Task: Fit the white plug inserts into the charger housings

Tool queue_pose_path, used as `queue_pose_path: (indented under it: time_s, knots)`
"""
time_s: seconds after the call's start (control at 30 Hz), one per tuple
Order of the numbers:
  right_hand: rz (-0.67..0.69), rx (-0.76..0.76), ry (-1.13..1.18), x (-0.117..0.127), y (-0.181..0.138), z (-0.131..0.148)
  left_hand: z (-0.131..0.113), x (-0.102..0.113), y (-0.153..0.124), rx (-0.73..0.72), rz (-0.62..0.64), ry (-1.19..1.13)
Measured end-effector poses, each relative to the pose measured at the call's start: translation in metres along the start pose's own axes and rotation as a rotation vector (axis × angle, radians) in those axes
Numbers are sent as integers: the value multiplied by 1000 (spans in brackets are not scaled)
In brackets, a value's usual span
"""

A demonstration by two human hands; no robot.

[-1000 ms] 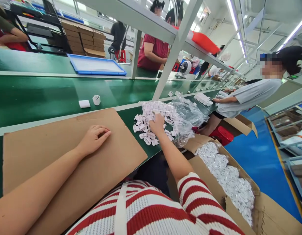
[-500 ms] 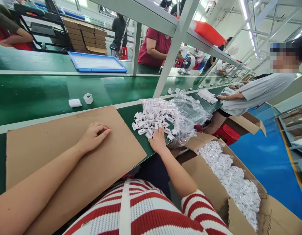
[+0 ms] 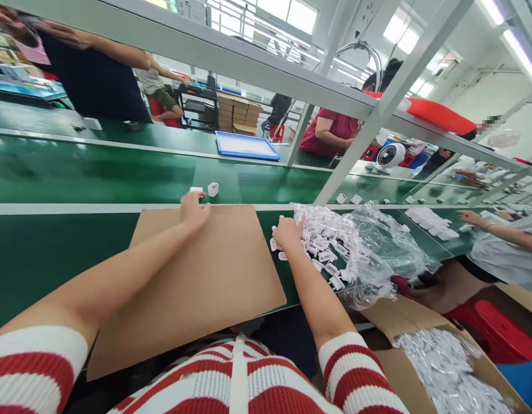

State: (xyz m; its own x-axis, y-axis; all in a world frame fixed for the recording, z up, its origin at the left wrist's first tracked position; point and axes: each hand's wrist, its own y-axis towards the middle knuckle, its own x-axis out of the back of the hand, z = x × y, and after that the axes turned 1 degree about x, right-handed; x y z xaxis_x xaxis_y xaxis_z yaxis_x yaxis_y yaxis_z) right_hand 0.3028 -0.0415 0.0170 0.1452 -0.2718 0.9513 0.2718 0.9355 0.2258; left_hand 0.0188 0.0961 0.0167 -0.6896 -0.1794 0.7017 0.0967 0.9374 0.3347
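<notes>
My left hand (image 3: 195, 211) reaches over the far edge of a brown cardboard sheet (image 3: 214, 264). Its fingers close about a white charger housing (image 3: 196, 189) on the green belt. Just to the right of it stands a second white housing (image 3: 213, 189), its open end showing. My right hand (image 3: 288, 233) is at the left edge of a heap of small white plastic plug pieces (image 3: 326, 256), fingers curled. Whatever lies in that grip is hidden by the hand.
A clear plastic bag (image 3: 386, 241) spreads beside the heap. An open carton (image 3: 390, 368) of bagged white parts is at lower right. A slanted white post (image 3: 356, 152) rises behind the heap. Past the belt lies a blue-rimmed tray (image 3: 249, 146). A co-worker's arm (image 3: 498, 230) is at right.
My left hand has gone from resting over the cardboard to the white housing on the belt. My right hand has shifted to the heap's left edge and curled. The view has swung left.
</notes>
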Motion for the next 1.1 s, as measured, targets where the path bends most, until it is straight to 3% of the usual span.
queue_pose_path:
  time_s: [0.07, 0.2, 0.3, 0.43, 0.53, 0.6, 0.67, 0.77, 0.9, 1.1]
  knots:
    - [49, 16, 7, -4, 9, 1, 17, 17, 28, 55, -16, 31]
    - [47, 69, 74, -3, 18, 0, 40, 36, 68, 87, 86, 30]
    - [-17, 109, 159, 9, 23, 3, 49, 41, 80, 112, 160, 11]
    - [-132, 108, 314, 20, 21, 16, 59, 49, 75, 124, 155, -39]
    - [-89, 48, 785, 17, 11, 33, 58, 56, 54, 134, 136, -131]
    - [31, 36, 1146, 12, 2, 47, 50, 58, 29, 132, 159, -273]
    - [150, 60, 1350, 6, -7, 61, 36, 57, -3, 121, 214, -453]
    - [252, 117, 1455, 0, -19, 79, 11, 50, -59, 105, 293, -620]
    - [352, 117, 1484, -8, -32, 91, -10, 34, -114, 39, 315, -479]
    - [365, -105, 1591, -16, -40, 89, -6, 21, -127, 38, 317, -297]
